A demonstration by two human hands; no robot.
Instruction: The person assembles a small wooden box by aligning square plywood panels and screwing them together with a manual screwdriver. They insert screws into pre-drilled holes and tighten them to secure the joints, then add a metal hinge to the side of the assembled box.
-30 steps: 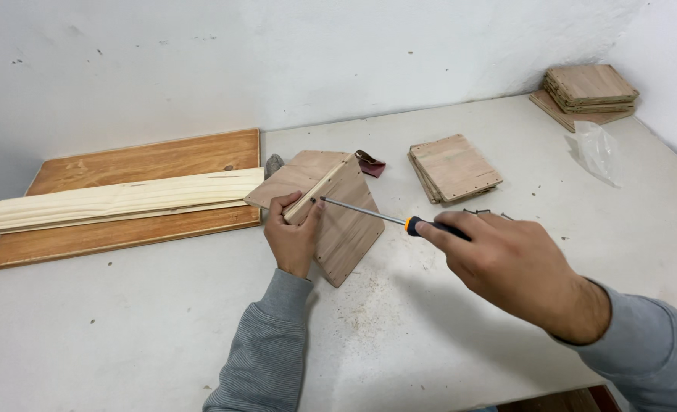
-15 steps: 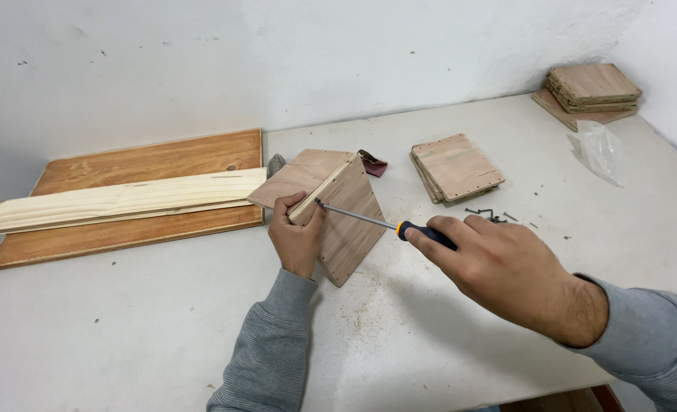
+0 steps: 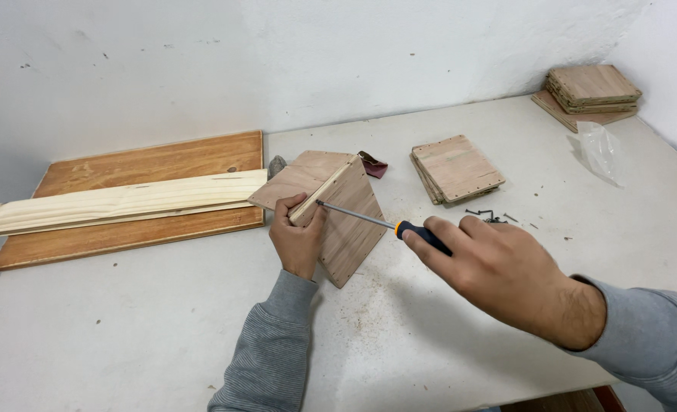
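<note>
Two panels [image 3: 338, 206] btwn left hand [image 3: 296, 240], right hand [image 3: 499, 271].

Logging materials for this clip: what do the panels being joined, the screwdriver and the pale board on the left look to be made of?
Joined panels: thin plywood, apparently unfinished; matte reddish grain, pale layered edge. Screwdriver in the right hand: bare metal shaft, black and orange handle, probably plastic or rubber. Pale board: raw softwood, likely pine; light, streaky grain. The left hand steadies the panels.
</note>
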